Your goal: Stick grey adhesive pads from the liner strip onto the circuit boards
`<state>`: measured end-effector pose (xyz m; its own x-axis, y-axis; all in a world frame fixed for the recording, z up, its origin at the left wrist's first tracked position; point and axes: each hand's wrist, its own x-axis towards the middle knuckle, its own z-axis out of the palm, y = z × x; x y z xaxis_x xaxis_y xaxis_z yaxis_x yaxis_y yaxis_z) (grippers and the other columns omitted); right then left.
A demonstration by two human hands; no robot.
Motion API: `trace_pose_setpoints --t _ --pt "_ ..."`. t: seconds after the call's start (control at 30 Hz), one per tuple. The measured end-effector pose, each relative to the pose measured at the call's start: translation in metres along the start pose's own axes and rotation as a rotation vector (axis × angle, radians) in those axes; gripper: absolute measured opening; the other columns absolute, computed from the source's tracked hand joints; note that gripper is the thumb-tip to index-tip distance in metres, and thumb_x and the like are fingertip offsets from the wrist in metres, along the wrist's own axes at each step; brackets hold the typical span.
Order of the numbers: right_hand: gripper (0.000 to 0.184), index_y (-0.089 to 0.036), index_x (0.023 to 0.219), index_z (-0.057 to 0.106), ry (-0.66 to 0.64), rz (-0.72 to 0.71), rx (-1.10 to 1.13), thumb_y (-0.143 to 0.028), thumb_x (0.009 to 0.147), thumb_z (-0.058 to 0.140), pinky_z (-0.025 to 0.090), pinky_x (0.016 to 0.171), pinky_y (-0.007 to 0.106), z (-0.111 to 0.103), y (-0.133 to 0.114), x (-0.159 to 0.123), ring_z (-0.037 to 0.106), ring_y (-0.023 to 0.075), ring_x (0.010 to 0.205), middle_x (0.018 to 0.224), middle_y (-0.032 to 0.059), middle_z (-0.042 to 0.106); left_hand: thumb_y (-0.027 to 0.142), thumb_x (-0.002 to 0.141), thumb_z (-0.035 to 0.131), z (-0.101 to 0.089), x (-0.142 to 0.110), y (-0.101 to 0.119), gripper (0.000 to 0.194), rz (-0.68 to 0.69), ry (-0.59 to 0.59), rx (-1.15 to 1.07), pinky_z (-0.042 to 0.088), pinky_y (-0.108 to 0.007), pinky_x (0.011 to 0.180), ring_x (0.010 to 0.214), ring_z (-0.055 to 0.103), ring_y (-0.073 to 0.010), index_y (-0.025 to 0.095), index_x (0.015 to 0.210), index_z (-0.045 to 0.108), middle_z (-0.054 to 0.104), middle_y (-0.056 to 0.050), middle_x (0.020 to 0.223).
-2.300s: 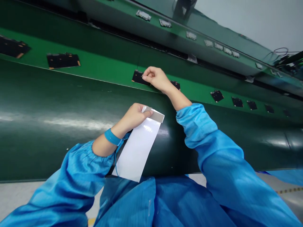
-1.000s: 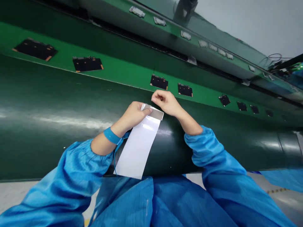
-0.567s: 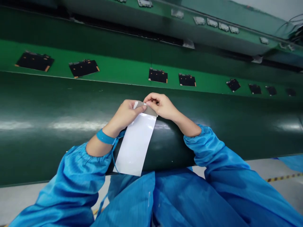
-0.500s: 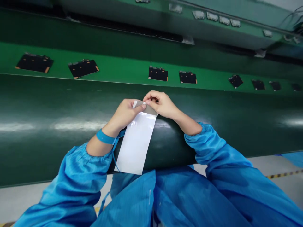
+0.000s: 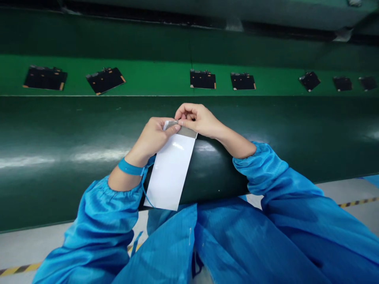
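Note:
My left hand (image 5: pixel 154 136) is closed on the upper end of a long white sheet (image 5: pixel 171 173), which looks like sticker backing paper. Its thumb lies on a grey strip (image 5: pixel 188 131) across the sheet's top. The sheet slants down over the dark green bench front toward my lap. My right hand (image 5: pixel 199 120) is closed in a pinch at the strip's top edge, beside my left thumb. Anything between its fingertips is too small to make out. Beyond the hands, a black circuit board (image 5: pixel 203 79) and another black board (image 5: pixel 243 81) lie flat on a bright green belt.
More black boards lie along the belt (image 5: pixel 154 79), including a tilted board (image 5: pixel 106 81) on the left and several to the right. A dark green ledge (image 5: pixel 74 118) runs between belt and me. A blue band (image 5: pixel 130 167) with a cord circles my left wrist.
My right hand has come back from a board on the belt to the sheet's top edge and pinches there. My left hand keeps the sheet. The view has tilted down.

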<state>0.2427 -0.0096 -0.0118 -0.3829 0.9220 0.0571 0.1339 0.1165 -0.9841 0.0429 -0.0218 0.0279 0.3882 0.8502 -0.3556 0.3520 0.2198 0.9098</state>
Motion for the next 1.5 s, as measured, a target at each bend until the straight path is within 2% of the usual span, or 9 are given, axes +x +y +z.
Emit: trace_pose_setpoints --t 0.37,0.53,0.7,0.87,1.0,1.13,1.33,1.43,1.5 --pt "0.008 -0.019 0.087 0.06 0.14 0.054 -0.032 -0.021 0.087 0.067 0.035 0.059 0.025 0.0 -0.01 -0.002 0.044 0.0104 0.063 0.079 -0.0015 0.057 0.048 0.077 0.079 -0.001 0.001 -0.003 0.034 -0.062 0.041 -0.047 0.036 -0.024 0.051 0.056 0.056 -0.016 0.015 0.078 0.072 0.066 -0.004 0.066" --pt "0.022 -0.021 0.107 0.064 0.197 -0.027 -0.224 -0.015 0.086 0.063 0.037 0.06 0.027 0.011 -0.023 -0.008 0.039 0.0104 0.063 0.095 0.0001 0.066 0.049 0.075 0.079 -0.001 0.002 -0.003 0.035 -0.054 0.031 -0.077 0.034 -0.023 0.05 0.055 0.053 -0.0143 0.015 0.075 0.068 0.064 -0.003 0.066" --pt "0.03 -0.023 0.114 0.06 0.201 -0.102 -0.414 -0.01 0.087 0.057 0.048 0.074 0.031 0.019 -0.027 -0.011 0.051 0.0154 0.074 0.096 0.0019 0.069 0.048 0.076 0.076 0.0 0.001 -0.001 0.035 -0.048 0.044 -0.044 0.03 -0.023 0.05 0.054 0.048 -0.0126 0.016 0.071 0.064 0.06 -0.002 0.063" --pt "0.023 -0.024 0.112 0.058 0.206 -0.295 -0.56 -0.011 0.095 0.05 0.052 0.091 0.039 0.023 -0.018 -0.017 0.061 0.0232 0.097 0.098 0.0055 0.067 0.049 0.074 0.078 -0.001 0.001 -0.002 0.036 -0.032 0.047 -0.03 0.03 -0.023 0.05 0.054 0.046 -0.0116 0.016 0.069 0.064 0.058 -0.001 0.062" --pt "0.028 -0.026 0.125 0.054 0.261 -0.287 -0.524 -0.018 0.099 0.053 0.054 0.084 0.037 0.018 -0.018 -0.015 0.061 0.0215 0.088 0.102 0.0053 0.067 0.048 0.075 0.074 -0.001 0.002 -0.004 0.033 -0.022 0.042 -0.051 0.032 -0.024 0.05 0.053 0.048 -0.0128 0.016 0.068 0.064 0.059 -0.001 0.061" --pt "0.04 -0.027 0.137 0.045 0.275 -0.168 -0.481 -0.022 0.1 0.057 0.052 0.075 0.032 0.009 -0.031 0.029 0.056 0.0166 0.075 0.102 0.0021 0.066 0.043 0.075 0.072 -0.001 0.002 -0.003 0.028 -0.011 0.022 -0.053 0.034 -0.024 0.051 0.054 0.051 -0.0141 0.017 0.068 0.066 0.062 -0.001 0.061" --pt "0.039 -0.027 0.129 0.049 -0.03 -0.132 -0.556 -0.014 0.094 0.061 0.049 0.084 0.028 0.029 -0.044 0.137 0.06 0.0159 0.083 0.095 -0.0012 0.068 0.045 0.075 0.07 -0.001 0.005 -0.006 0.029 -0.023 0.005 -0.082 0.035 -0.026 0.052 0.056 0.056 -0.017 0.016 0.073 0.07 0.065 -0.003 0.063" --pt "0.038 -0.025 0.125 0.054 -0.166 -0.125 -0.649 -0.012 0.09 0.061 0.048 0.085 0.028 0.039 -0.038 0.165 0.062 0.017 0.085 0.089 -0.0018 0.069 0.045 0.076 0.068 -0.002 0.005 -0.009 0.029 0.006 0.001 -0.076 0.032 -0.027 0.052 0.056 0.054 -0.0167 0.018 0.068 0.065 0.06 -0.001 0.06" --pt "0.038 -0.024 0.124 0.056 -0.187 -0.117 -0.707 -0.012 0.089 0.059 0.047 0.084 0.028 0.04 -0.031 0.169 0.063 0.0175 0.086 0.089 -0.0017 0.07 0.045 0.077 0.067 -0.002 0.005 -0.009 0.031 0.036 0.002 -0.079 0.031 -0.027 0.052 0.056 0.05 -0.0154 0.019 0.063 0.059 0.057 -0.001 0.059"
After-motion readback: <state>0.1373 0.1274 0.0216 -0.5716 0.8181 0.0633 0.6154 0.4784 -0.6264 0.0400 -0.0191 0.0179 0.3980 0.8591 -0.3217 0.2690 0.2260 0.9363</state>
